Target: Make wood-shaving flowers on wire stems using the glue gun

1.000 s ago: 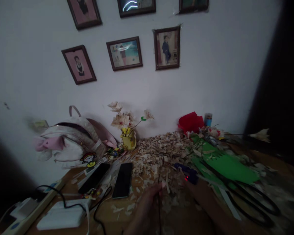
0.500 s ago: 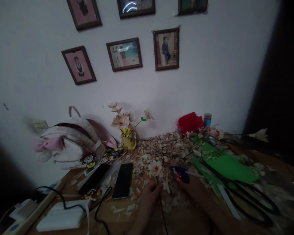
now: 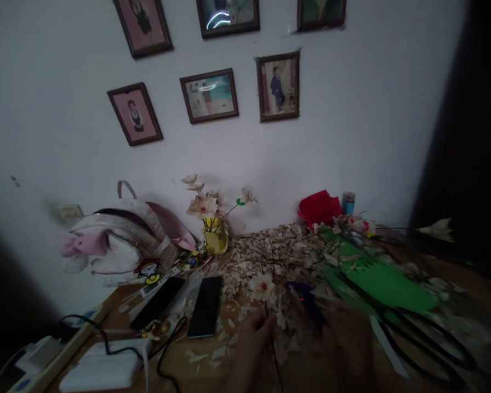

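The left hand (image 3: pixel 255 335) is grasping a pale flower (image 3: pixel 263 287) by its stem (image 3: pixel 276 363), pinching the thin dark shaft between thumb and fingers just below the bloom. The flower is sitting over the near side of the surface (image 3: pixel 196 376), in front of a spread of pale scraps (image 3: pixel 245 254). Its head is pointing away from the person, towards the wall (image 3: pixel 352 131), and its red centre is facing up towards the camera. The long axis is running lengthwise from the bloom back past the hand, the near end slanting slightly to the right as it is reaching the bottom of the view.

The right hand (image 3: pixel 347 333) is appearing dark and blurred, to the right of the flower. A dark blue tool (image 3: pixel 309 305) with a glowing red light is lying aslant between the two hands, one end pointing up and left, the other pointing down and right, close to the right hand. Whether that hand is gripping the tool or letting it go, I cannot tell. Farther right, black-handled scissors (image 3: pixel 381 309) are resting partly over a green sheet (image 3: pixel 396 281).
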{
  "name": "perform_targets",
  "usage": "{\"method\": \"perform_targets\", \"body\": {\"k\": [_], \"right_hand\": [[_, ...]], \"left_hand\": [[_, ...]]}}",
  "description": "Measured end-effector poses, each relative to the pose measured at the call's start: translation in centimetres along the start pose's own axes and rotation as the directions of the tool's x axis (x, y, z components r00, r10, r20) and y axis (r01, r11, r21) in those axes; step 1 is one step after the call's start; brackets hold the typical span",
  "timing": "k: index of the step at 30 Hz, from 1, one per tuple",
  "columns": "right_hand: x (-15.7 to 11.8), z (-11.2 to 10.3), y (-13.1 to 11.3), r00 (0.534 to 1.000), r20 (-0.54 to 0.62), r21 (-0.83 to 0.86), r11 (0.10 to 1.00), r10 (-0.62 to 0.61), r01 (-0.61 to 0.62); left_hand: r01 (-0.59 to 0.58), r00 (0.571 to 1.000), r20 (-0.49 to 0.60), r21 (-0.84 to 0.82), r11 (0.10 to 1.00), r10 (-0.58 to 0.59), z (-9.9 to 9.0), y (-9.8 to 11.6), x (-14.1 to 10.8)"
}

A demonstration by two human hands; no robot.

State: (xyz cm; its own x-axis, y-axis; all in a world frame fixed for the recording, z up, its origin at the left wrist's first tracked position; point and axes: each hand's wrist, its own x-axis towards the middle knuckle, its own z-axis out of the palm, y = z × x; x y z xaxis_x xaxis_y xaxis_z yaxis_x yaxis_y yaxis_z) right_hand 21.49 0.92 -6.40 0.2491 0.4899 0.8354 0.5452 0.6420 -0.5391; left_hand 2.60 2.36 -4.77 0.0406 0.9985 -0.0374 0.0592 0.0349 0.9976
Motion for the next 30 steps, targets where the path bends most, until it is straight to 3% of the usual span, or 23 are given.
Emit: {"method": "perform_targets", "body": {"k": [1, 3, 4, 6, 7, 8, 10, 17, 24, 30], "right_hand": [[0.0, 0.2, -1.0, 0.996, 0.048, 0.007, 0.997, -0.081, 0.081], [0.1, 1.0, -2.5, 0.948, 0.316, 0.027, 0.998, 0.045, -0.056], [0.1, 1.4, -2.9, 0.886, 0.413, 0.019, 0.971, 0.209, -0.238], [-0.1, 2.2, -3.0, 0.664, 0.576, 0.013, 0.807, 0.477, -0.59], [-0.2, 2.5, -2.8, 0.555, 0.628, 0.013, 0.706, 0.545, -0.708], [-0.3, 2.7, -2.5, 0.48, 0.666, 0.026, 0.625, 0.571, -0.78], [-0.4, 2.9, -2.0, 0.424, 0.69, 0.057, 0.539, 0.587, -0.84], [1.5, 2.3, -3.9, 0.363, 0.636, 0.032, 0.447, 0.681, -0.894], [2.2, 2.4, -3.5, 0.497, 0.436, 0.093, 0.512, 0.75, -0.854], [2.6, 2.1, -3.4, 0.524, 0.379, 0.161, 0.503, 0.763, -0.849]], "left_hand": [[-0.012, 1.0, -0.005, 0.019, 1.0, 0.012, 0.1, -0.1, 0.0], [-0.019, 1.0, -0.004, 0.031, 0.999, 0.019, 0.3, -0.1, -0.2], [-0.018, 1.0, 0.009, 0.024, 1.0, 0.018, 0.3, -0.1, -0.3], [-0.016, 1.0, 0.026, 0.024, 1.0, 0.015, 0.4, -0.2, -0.4], [-0.012, 0.999, 0.032, 0.04, 0.999, 0.01, 0.5, -0.2, -0.5], [-0.01, 1.0, 0.028, 0.062, 0.998, 0.008, 0.5, -0.3, -0.5], [-0.016, 1.0, 0.01, 0.112, 0.994, 0.015, 0.5, -0.4, -0.6], [-0.003, 0.998, 0.058, 0.065, 0.998, -0.001, 0.7, -0.7, -0.7], [0.067, 0.994, 0.085, -0.05, 0.997, -0.062, 1.5, 0.5, -1.5], [0.104, 0.986, 0.132, 0.002, 0.995, -0.103, 1.8, 0.4, -1.7]]}}
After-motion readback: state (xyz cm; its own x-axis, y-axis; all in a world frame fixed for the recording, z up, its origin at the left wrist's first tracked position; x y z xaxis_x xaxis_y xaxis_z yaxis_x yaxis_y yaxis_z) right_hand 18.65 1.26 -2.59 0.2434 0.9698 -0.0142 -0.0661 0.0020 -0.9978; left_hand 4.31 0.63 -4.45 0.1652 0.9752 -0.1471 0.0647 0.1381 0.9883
